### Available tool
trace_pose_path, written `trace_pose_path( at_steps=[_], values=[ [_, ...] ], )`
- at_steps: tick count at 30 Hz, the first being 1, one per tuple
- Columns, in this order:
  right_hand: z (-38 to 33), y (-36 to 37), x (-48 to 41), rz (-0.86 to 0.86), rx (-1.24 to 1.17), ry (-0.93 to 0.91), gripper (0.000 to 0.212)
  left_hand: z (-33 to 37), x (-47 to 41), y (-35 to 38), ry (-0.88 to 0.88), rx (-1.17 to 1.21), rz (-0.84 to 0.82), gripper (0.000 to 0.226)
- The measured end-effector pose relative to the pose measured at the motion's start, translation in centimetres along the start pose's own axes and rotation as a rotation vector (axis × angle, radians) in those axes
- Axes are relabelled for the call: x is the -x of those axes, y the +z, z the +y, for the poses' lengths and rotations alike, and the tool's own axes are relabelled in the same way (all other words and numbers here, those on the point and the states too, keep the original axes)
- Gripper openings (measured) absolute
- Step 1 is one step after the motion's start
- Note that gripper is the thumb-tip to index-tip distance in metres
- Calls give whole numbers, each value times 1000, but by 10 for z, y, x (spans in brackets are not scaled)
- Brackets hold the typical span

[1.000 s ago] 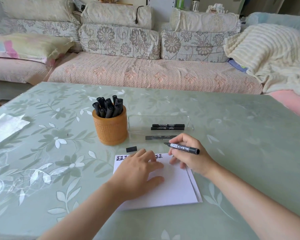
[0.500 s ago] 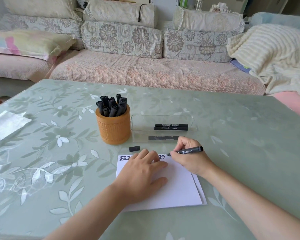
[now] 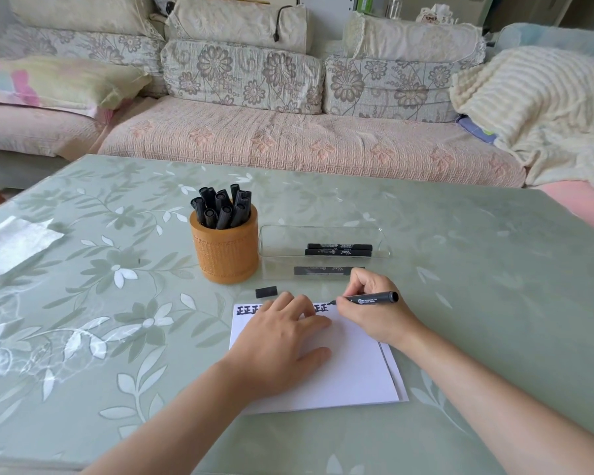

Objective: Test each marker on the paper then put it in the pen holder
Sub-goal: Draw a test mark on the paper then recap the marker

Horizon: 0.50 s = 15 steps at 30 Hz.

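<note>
So the right hand (image 3: 374,306) has dropped its pinched marker (image 3: 371,298) from mid-air, tip now looks touching the paper (image 3: 350,371); left hand (image 3: 282,341) stays flat, fingers relaxed; testing underway, holder (image 3: 225,250) next.

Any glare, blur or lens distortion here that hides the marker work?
Head view: bright glare patches on the glossy table at far left, clear of the paper; wide-angle lens bows the sofa and table edges; the marker in the right hand and its strokes look sharp; shadows soft.
</note>
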State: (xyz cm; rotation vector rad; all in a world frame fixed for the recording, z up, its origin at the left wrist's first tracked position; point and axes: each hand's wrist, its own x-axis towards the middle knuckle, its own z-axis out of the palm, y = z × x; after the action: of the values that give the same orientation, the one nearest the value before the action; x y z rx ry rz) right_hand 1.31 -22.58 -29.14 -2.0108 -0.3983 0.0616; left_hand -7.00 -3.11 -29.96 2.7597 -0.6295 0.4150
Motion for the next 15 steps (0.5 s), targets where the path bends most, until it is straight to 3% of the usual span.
trace_pose_path(
  at_steps=[15],
  values=[
    [1,-1,-2,-38,-41,-25,21,0,0,-1,-12,10,-2,41]
  ],
)
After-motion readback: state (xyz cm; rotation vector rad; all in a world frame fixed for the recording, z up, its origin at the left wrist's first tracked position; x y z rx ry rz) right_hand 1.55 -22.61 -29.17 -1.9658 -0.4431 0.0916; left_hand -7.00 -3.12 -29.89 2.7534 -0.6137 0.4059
